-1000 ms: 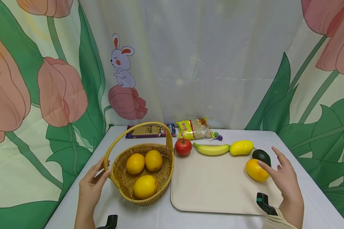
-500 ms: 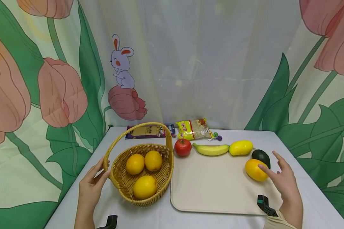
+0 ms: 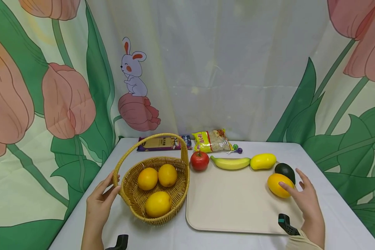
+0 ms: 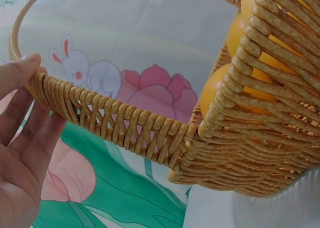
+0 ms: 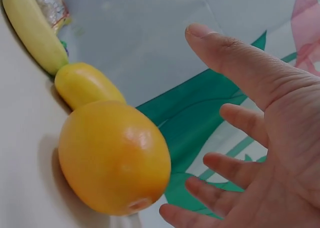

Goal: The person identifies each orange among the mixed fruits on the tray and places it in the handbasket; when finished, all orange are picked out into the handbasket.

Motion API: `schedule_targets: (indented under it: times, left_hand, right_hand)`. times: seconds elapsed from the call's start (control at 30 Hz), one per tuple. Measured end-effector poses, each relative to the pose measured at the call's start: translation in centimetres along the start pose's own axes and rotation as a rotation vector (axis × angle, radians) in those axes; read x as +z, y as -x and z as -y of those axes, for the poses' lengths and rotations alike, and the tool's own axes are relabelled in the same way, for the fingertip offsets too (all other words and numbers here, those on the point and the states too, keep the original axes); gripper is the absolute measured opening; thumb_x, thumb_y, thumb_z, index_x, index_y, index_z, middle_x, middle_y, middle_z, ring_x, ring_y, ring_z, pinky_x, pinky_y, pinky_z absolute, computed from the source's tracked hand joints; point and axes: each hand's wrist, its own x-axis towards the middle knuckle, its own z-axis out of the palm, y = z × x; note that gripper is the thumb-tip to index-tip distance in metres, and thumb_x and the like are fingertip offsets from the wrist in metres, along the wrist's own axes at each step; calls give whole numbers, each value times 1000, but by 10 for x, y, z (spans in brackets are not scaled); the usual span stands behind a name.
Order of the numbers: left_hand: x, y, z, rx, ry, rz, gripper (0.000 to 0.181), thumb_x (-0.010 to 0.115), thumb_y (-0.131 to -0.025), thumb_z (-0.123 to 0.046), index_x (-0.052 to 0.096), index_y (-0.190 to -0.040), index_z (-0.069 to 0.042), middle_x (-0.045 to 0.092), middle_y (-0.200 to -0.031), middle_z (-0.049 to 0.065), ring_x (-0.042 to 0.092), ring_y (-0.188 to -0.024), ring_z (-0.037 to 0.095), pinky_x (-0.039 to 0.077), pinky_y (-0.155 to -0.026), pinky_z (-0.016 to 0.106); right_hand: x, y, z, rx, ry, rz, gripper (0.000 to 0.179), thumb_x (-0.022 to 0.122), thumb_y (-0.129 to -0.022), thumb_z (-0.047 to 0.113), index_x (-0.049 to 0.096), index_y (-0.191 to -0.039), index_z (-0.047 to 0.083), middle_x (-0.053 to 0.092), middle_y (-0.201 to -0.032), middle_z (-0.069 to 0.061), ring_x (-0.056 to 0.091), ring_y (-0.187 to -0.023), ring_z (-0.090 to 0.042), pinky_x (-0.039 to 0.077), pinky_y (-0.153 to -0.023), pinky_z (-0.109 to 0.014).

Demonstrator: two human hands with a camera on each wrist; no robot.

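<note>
My left hand [image 3: 100, 198] pinches the wicker handle [image 3: 124, 161] of a basket [image 3: 164, 218] at its left side, thumb and fingertips on opposite faces. In the left wrist view the handle [image 4: 115, 120] runs from the fingers to the woven wall. Inside the basket lie two round orange fruits [image 3: 147, 178] and an oval yellow one [image 3: 158, 205]. My right hand [image 3: 310, 205] is spread beside an oval yellow-orange fruit [image 3: 278, 185] on the tray's right side. The right wrist view shows a gap between the fingers and that fruit [image 5: 115, 155].
A beige tray [image 3: 231, 205] lies right of the basket. Along its back are a tomato [image 3: 199, 160], a banana [image 3: 231, 163] and a yellow mango-shaped fruit [image 3: 263, 161]; a dark green fruit [image 3: 285, 171] sits at right. Behind are a purple packet [image 3: 159, 143], a yellow bag [image 3: 210, 140] and lollipops [image 3: 238, 150].
My right hand has shifted slightly left, closer to the yellow-orange fruit. The left hand and the basket have stayed in place.
</note>
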Motion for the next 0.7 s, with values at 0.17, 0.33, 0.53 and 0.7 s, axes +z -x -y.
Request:
schedule_targets:
  times: [0.17,0.33,0.53,0.7]
  left_hand:
    - [0,0,-1,7,0,-3,52,65,-84,5,57,-131,-15,61,-106,-25,58,-100,-7,52,-80,5]
    - [0,0,-2,-18,-12,-4,51,65,-84,4,57,-131,-16,60,-105,-25,58,-99,-8,52,-79,5]
    - [0,1,-3,-43,-11,1,51,65,-85,2,56,-132,-17,60,-105,-25,58,-99,-8,52,-79,5]
    - [0,1,-4,-55,1,7,51,65,-85,2,56,-132,-17,60,-106,-23,58,-100,-8,52,-80,5]
  right_hand:
    - [6,-6,-6,15,-11,11,102,66,-80,56,-5,-150,36,-11,-158,-15,9,-141,-49,26,-104,-73]
    - [6,7,11,23,-29,74,103,66,-84,48,-8,-152,26,-13,-157,-16,8,-141,-50,23,-107,-72]
    - [9,9,12,23,-15,153,103,66,-86,43,-11,-151,20,-13,-156,-21,2,-141,-52,15,-111,-71]
    - [14,5,6,26,40,169,103,65,-87,40,-11,-151,16,-7,-155,-28,8,-138,-53,15,-112,-69]
